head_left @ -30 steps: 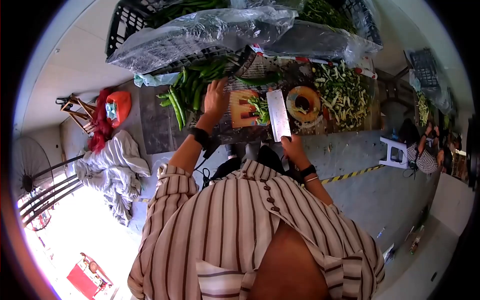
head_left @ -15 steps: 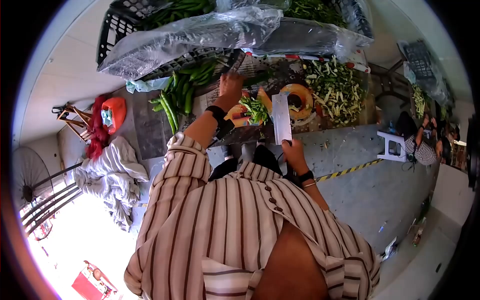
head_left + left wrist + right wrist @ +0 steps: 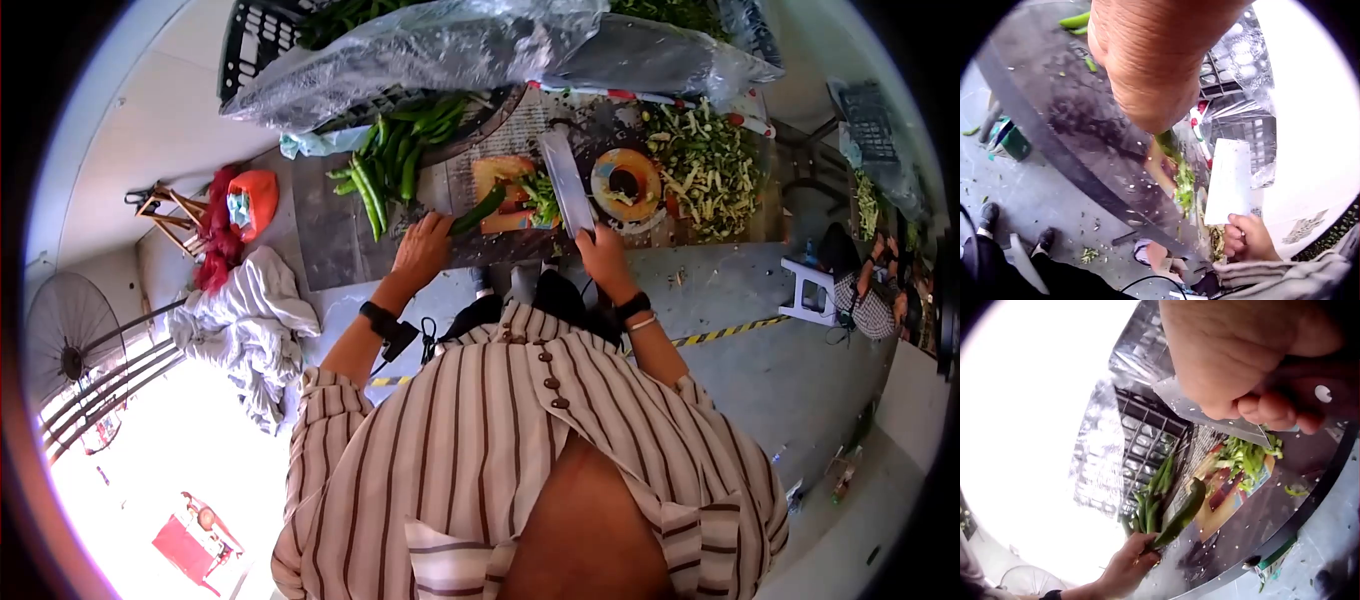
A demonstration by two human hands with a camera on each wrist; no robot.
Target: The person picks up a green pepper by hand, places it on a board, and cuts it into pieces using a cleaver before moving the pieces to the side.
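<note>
In the head view my left hand (image 3: 425, 248) grips one end of a long green pepper (image 3: 478, 212), whose other end points toward a small heap of cut pepper pieces (image 3: 542, 200). My right hand (image 3: 604, 255) holds a cleaver (image 3: 565, 180) by its handle, the broad blade just right of that heap. From the right wrist, the pepper (image 3: 1184, 515) sticks out of the left hand (image 3: 1129, 565), close over the table. The cut pieces (image 3: 1244, 459) lie on an orange printed patch. The left wrist view shows the cleaver (image 3: 1229, 181) with its blade raised.
Whole green peppers (image 3: 385, 165) are piled at the table's back left. Chopped pepper (image 3: 705, 175) covers the right end, beside a round orange patch (image 3: 628, 185). A plastic-lined crate (image 3: 440, 65) borders the back. Another person (image 3: 868, 290) is near a white stool (image 3: 808, 287).
My left hand reached to the pepper lying at the back of the table, took hold of it and brought it to the front edge. The cleaver's blade has tilted.
</note>
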